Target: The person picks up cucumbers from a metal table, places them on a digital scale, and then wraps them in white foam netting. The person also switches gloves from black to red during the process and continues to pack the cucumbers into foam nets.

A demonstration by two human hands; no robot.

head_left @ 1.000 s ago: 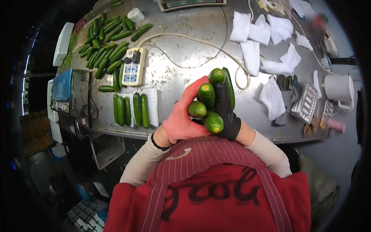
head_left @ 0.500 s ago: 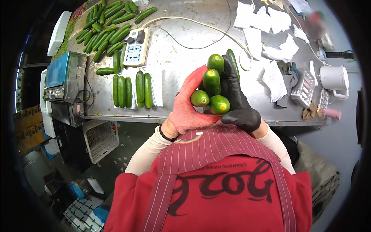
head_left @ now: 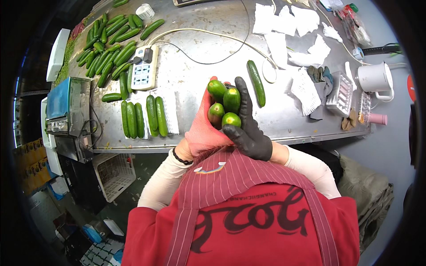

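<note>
My left hand (head_left: pixel 200 126), in a coral-pink glove, cups a bundle of several green cucumbers (head_left: pixel 231 101) from the left side. Against their right side presses my right hand (head_left: pixel 252 135) in a black glove, its thumb by the nearest cucumber. The cucumbers are held above the table near its front edge, with their ends facing up. Just beyond the right fingertips, a single cucumber (head_left: pixel 256 83) lies on the metal. To the left, three cucumbers (head_left: pixel 132 119) lie side by side beside a pair of cucumbers (head_left: pixel 156 116) on a white foam net (head_left: pixel 170 116).
A cucumber heap (head_left: pixel 104 55) lies at the far left beside a power strip (head_left: pixel 144 71) with a cable. White foam nets (head_left: pixel 306 91), grey gloves (head_left: pixel 323 82), a plastic basket (head_left: pixel 339 94) and a pitcher (head_left: pixel 375 80) occupy the right. A boxy machine (head_left: pixel 69 106) stands left.
Both hands and the bundle have shifted left and slightly nearer. The right fingers no longer cover the lone cucumber. The whole view has also shifted.
</note>
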